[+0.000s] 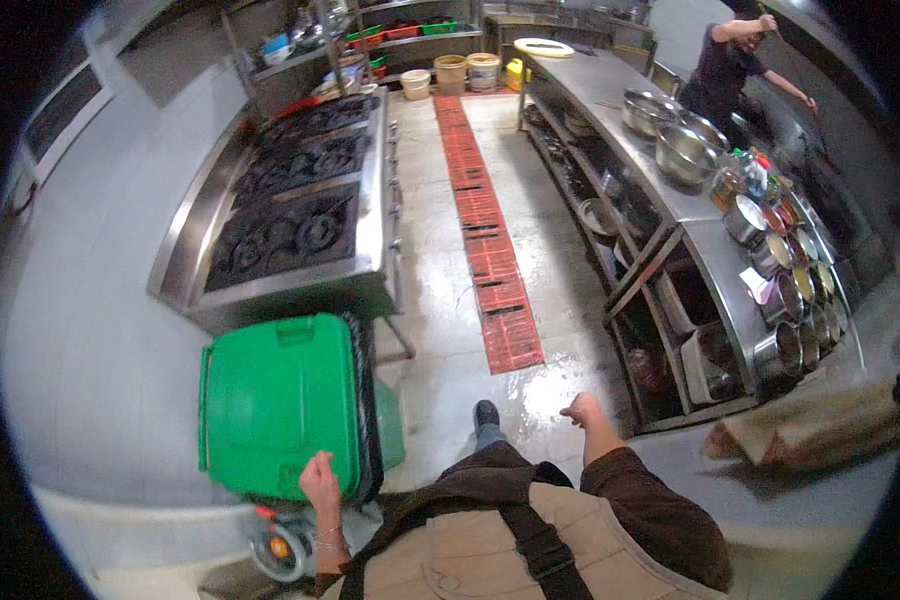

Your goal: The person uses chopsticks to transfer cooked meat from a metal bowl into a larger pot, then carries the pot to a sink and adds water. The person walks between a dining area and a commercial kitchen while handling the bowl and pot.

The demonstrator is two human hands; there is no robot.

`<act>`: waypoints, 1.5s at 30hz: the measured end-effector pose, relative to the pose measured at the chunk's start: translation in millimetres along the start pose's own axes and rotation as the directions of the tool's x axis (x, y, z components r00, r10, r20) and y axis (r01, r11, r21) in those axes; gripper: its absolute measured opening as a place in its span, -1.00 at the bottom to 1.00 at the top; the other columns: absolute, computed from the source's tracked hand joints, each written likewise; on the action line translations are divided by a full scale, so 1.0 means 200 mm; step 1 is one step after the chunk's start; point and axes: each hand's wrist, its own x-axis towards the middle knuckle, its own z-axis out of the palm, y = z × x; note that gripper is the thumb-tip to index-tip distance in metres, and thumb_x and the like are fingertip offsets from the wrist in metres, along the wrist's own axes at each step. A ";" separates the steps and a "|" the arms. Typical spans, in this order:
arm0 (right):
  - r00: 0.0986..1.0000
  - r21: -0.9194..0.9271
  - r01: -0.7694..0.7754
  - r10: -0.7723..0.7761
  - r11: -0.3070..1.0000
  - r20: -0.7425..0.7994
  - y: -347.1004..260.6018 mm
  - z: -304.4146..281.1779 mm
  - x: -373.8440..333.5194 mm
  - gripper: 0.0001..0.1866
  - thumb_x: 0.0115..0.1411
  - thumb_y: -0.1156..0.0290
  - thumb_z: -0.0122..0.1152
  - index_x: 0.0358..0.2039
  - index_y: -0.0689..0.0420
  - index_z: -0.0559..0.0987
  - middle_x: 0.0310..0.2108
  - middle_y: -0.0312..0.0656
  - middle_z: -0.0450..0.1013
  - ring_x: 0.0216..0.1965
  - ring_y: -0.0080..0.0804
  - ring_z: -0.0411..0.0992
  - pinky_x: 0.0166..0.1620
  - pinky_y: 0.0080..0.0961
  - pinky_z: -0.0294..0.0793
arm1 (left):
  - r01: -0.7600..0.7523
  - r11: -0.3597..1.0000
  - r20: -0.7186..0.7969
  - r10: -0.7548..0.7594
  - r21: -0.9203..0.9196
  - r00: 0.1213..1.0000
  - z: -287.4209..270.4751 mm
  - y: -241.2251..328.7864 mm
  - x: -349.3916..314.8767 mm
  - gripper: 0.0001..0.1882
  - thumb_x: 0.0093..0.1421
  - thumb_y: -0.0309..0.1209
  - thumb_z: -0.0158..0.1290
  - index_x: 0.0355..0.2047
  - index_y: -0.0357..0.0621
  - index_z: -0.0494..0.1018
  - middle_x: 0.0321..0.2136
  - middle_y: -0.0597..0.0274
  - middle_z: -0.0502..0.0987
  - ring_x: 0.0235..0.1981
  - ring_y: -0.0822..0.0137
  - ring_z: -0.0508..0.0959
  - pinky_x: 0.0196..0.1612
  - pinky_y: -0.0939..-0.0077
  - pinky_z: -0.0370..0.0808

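My left hand point(320, 478) is loosely curled and nothing shows in it. In the picture it lies in front of the near edge of a green lidded bin point(275, 400); I cannot tell whether it touches the lid. My right hand point(583, 408) hangs over the wet floor to the right of my foot, its fingers folded in, with nothing visible in them. The nearest thing on that side is a steel counter point(660, 190) with open shelves below.
A steel stove point(300, 220) with black burners stands beyond the bin. Red floor grating point(480, 230) runs ahead to several buckets point(451, 75). Metal bowls point(685, 153) and several steel pots point(778, 348) crowd the counter. Behind it a person point(720, 75) is working.
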 end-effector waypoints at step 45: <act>0.780 -0.158 0.047 -0.135 0.986 -0.611 -2.15 -4.47 3.49 -0.68 0.20 0.38 -0.01 -0.03 0.13 0.43 -0.02 0.00 0.37 0.09 -0.16 0.31 0.04 -0.22 0.44 | 0.076 0.989 -0.036 -0.072 0.125 0.997 3.28 2.17 2.66 -0.79 0.26 -0.36 -0.02 -0.25 -0.25 0.52 -0.66 0.35 0.43 -0.73 0.58 0.33 -0.64 0.61 0.28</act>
